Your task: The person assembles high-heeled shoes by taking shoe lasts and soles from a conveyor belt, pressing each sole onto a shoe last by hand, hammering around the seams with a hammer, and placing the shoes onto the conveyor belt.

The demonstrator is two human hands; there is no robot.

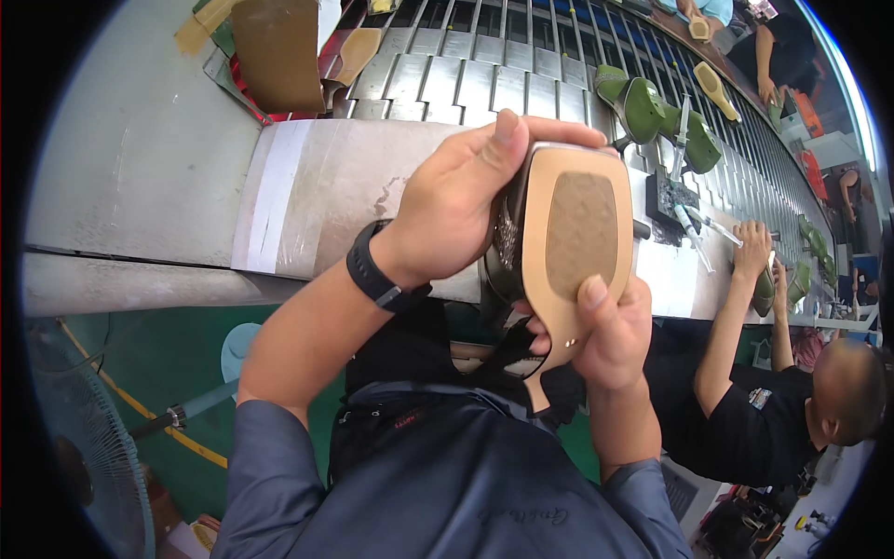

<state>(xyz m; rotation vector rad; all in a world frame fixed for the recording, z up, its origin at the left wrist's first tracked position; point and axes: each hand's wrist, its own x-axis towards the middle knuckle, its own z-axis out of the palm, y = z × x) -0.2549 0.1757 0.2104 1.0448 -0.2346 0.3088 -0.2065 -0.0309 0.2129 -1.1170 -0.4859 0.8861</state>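
Both my hands hold a dark shoe (507, 224) up in front of me, its bottom turned toward me. A tan sole (533, 219) with a brown textured forefoot patch covers that bottom. My left hand (456, 200) is wrapped round the toe end, palm against the dark upper, its fingers running behind the far edge. Lower down, my right hand (619, 335) grips the narrow waist, with the thumb pressed on the sole and fingers curled behind. A black strap hangs beneath the shoe. My left wrist wears a black band (372, 270).
Beyond the pale worktop (326, 205) runs a metal slat conveyor (438, 79), bearing green shoes (643, 110). Several syringes (694, 233) lie by a black block (663, 200). A loose tan sole (358, 54) rests at the far left. A co-worker (754, 410) is at right, a fan (84, 447) at left.
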